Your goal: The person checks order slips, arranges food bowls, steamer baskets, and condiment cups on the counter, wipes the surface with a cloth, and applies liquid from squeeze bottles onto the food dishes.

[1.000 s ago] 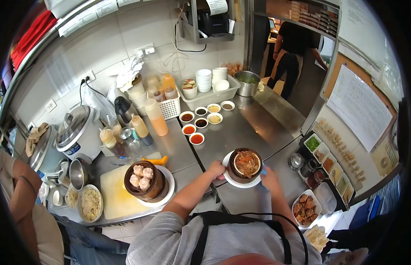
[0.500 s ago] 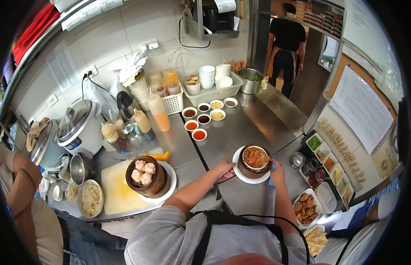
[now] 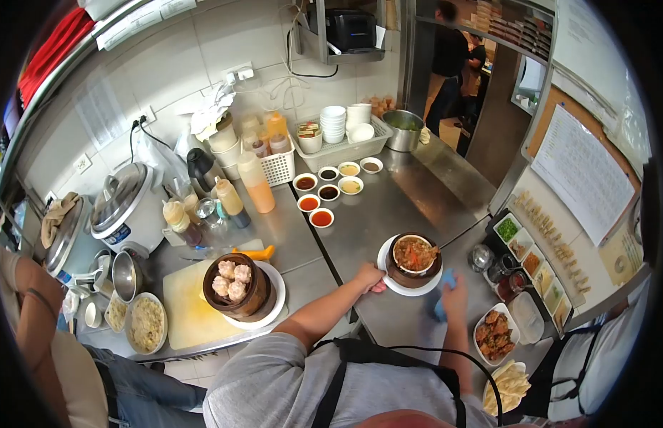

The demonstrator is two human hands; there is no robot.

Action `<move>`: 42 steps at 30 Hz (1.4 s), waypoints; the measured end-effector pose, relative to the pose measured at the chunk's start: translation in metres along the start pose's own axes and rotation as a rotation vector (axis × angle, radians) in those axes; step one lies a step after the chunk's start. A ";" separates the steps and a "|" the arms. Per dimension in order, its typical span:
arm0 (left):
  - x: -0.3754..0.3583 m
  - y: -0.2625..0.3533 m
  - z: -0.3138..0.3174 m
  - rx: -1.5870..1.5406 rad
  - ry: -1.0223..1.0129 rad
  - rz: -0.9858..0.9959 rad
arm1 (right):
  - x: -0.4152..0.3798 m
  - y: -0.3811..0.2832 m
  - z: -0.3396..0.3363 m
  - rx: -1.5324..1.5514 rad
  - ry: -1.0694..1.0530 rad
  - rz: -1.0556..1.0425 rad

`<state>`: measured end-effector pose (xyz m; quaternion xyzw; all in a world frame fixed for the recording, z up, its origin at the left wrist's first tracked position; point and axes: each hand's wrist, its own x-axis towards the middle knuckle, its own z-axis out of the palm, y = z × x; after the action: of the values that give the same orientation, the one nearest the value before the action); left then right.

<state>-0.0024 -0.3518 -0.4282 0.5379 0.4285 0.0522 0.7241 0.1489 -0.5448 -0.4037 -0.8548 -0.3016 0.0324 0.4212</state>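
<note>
A white plate (image 3: 393,283) carries a dark bamboo steamer (image 3: 436,271) with a bowl of brown, saucy food (image 3: 415,253) topped with red strips. My left hand (image 3: 371,278) is closed at the plate's left rim, fingertips partly hidden. Just right of the plate, my right hand (image 3: 456,297) grips a blue cloth (image 3: 441,307), slightly blurred and apart from the plate. To the left, a second bamboo steamer (image 3: 240,307) holds several dumplings (image 3: 237,289) and stands on another white plate (image 3: 278,303).
Several sauce dishes (image 3: 321,217) lie ahead. Squeeze bottles (image 3: 257,187), a cutting board (image 3: 182,314) and a rice cooker (image 3: 125,207) fill the left. Garnish containers (image 3: 520,246) and a fried-food dish (image 3: 495,335) stand right. Co-workers stand at left (image 3: 68,371), right (image 3: 595,364) and doorway (image 3: 449,57).
My right hand has moved down and away from the plate's right side with the blue cloth. The plate has shifted slightly right. A second person now shows in the doorway.
</note>
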 end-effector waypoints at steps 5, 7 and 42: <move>0.009 -0.008 -0.004 -0.082 -0.079 0.013 | 0.052 0.014 0.015 -0.398 -0.194 -0.020; 0.008 -0.008 -0.004 -0.100 -0.071 0.026 | 0.046 0.022 0.032 -0.414 -0.141 -0.006; -0.005 0.000 -0.004 -0.079 -0.072 0.069 | -0.084 0.001 0.012 -0.294 0.021 -0.431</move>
<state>-0.0085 -0.3522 -0.4256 0.5248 0.3809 0.0746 0.7576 0.0768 -0.5826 -0.4284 -0.8232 -0.4737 -0.1110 0.2925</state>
